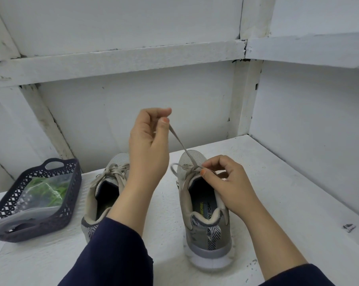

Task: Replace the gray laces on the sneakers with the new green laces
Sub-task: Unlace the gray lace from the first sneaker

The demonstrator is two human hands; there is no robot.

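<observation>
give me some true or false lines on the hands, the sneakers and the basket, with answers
1. The left hand pinches a gray lace pulled up from the right sneaker. True.
2. The right hand lies flat on the table. False: it pinches the gray lace at that sneaker's knot.
3. The green laces are threaded through the left sneaker. False: they lie bagged in the basket; that sneaker is tied in gray.
4. The basket sits left of both sneakers. True.

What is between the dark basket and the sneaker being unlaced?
The other sneaker, its gray laces tied in a bow, as the head view shows.
</observation>
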